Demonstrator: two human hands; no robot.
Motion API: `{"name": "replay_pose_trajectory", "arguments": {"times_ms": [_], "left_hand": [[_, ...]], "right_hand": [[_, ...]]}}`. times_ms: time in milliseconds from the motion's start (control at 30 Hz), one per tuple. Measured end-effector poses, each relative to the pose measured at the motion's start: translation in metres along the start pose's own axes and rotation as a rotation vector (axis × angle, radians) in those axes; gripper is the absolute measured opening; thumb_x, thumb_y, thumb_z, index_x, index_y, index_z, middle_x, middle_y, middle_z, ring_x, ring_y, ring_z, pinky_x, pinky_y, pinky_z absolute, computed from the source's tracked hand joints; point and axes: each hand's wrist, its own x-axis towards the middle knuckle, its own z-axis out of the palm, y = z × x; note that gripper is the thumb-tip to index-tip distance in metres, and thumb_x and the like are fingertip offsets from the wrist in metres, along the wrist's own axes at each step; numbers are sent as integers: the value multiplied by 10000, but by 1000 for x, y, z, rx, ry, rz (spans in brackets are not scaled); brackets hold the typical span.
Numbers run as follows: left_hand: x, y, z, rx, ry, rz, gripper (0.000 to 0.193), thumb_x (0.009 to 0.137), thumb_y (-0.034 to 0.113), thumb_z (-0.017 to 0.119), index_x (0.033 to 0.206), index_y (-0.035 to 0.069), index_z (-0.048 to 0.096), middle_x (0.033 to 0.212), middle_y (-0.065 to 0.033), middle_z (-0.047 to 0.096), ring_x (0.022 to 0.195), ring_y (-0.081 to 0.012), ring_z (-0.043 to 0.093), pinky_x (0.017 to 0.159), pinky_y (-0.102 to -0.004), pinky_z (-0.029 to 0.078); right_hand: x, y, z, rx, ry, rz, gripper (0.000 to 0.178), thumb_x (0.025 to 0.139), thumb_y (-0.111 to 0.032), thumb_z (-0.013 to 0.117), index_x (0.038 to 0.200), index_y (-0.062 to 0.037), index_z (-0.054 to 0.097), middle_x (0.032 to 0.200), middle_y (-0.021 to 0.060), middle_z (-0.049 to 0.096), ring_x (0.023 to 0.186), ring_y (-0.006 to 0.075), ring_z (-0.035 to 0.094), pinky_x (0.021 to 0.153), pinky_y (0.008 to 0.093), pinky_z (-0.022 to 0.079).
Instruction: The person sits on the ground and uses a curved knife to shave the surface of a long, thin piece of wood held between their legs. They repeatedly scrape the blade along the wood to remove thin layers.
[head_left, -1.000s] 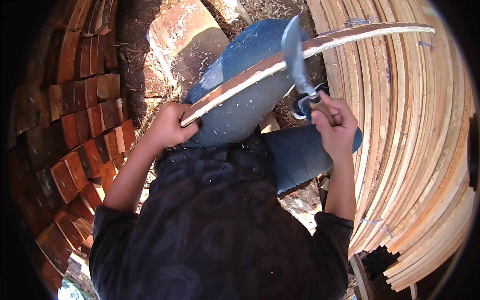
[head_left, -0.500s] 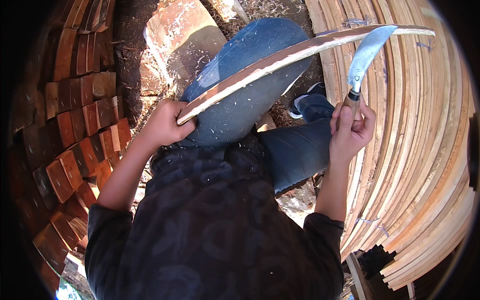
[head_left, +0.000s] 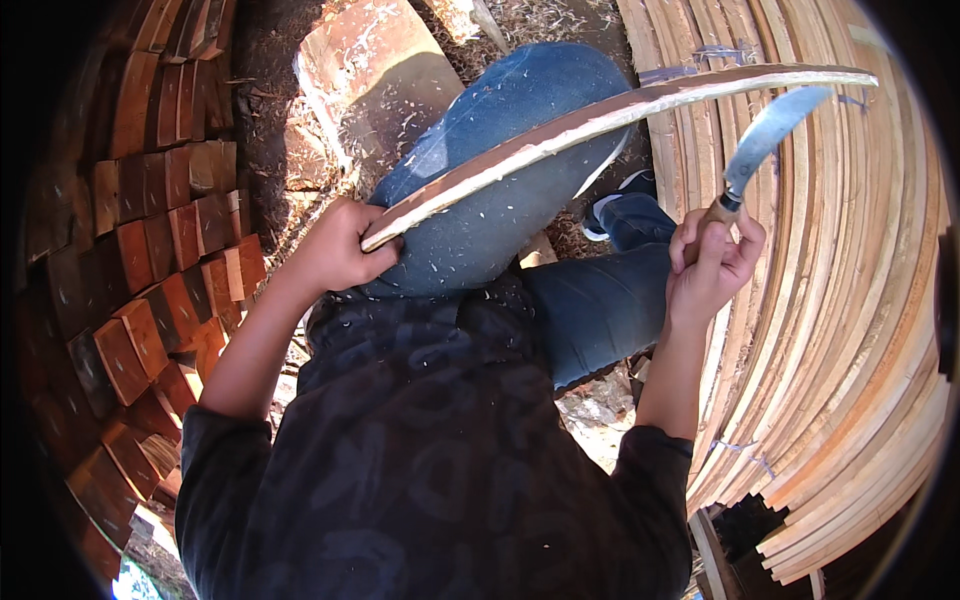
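My left hand [head_left: 347,248] is closed round the near end of a long wooden strip [head_left: 560,135]. The strip lies across my raised thigh in blue jeans [head_left: 480,235] and reaches out to the far right. Its upper face is reddish brown, and the edge toward me is pale and rough. In my right hand [head_left: 712,262] is the wooden handle of a knife with a broad, curved blade [head_left: 765,138]. The blade points up and to the right, just on my side of the strip, and looks apart from it. Pale shavings dot my jeans.
Long pale wooden strips [head_left: 815,330] are stacked on the right, with bluish ties around them. Reddish-brown wood blocks [head_left: 150,330] pile up on the left. A thick board [head_left: 375,75] lies ahead on ground strewn with shavings.
The knife has moved right and toward me, its blade leaving the strip it overlapped and tilting further right. The strip sits slightly lower in view, still in my left hand.
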Motion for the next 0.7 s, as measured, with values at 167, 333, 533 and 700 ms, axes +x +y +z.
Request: {"name": "replay_pose_trajectory", "arguments": {"times_ms": [167, 333, 533, 700], "left_hand": [[1, 3, 2, -63, 20, 33, 189, 684, 122, 627, 618, -23, 525, 508, -125, 461, 460, -185, 451, 481, -344, 377], [5, 7, 3, -45, 24, 28, 152, 671, 129, 616, 657, -22, 605, 529, -166, 530, 460, -273, 543, 494, -354, 431], [2, -2, 2, -34, 8, 24, 164, 681, 134, 618, 661, -28, 602, 530, -158, 534, 463, -261, 551, 493, -359, 428], [6, 2, 0, -35, -2, 73, 150, 683, 125, 628, 666, -22, 606, 528, -158, 532, 457, -253, 535, 501, -352, 432]], "right_hand": [[-27, 9, 10, -551, -516, 93, 307, 807, 26, 681, 1092, -37, 587, 721, 48, 611, 560, 48, 501, 528, 180, 404], [-21, -2, 4, -282, -100, 13, 353, 859, 18, 634, 1185, 10, 500, 851, 104, 648, 703, 85, 585, 616, 201, 455], [-6, -18, -5, -219, -107, 23, 380, 865, -3, 639, 1209, -6, 477, 892, 116, 633, 680, 84, 566, 585, 200, 459], [-23, 6, 4, -449, -332, 93, 376, 899, -23, 590, 1244, -29, 441, 721, 36, 540, 591, 62, 483, 505, 175, 376]]}}
